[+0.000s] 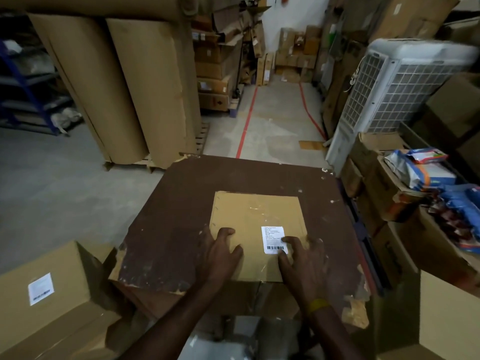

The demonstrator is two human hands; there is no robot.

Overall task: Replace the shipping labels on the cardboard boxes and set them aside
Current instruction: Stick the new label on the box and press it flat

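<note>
Flat tan cardboard box (255,229) on brown tabletop, white barcode label (273,239) upright atop.

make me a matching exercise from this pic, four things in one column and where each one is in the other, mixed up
Things:
1. white label
2. cardboard box
3. second labelled box
4. air cooler

Places:
A. standing right of the table
B. on top of the brown table
C. low at the left, beside the table
D. on the box top, under the right hand fingertips

Pairs: 1-D, 2-B, 3-C, 4-A
</note>
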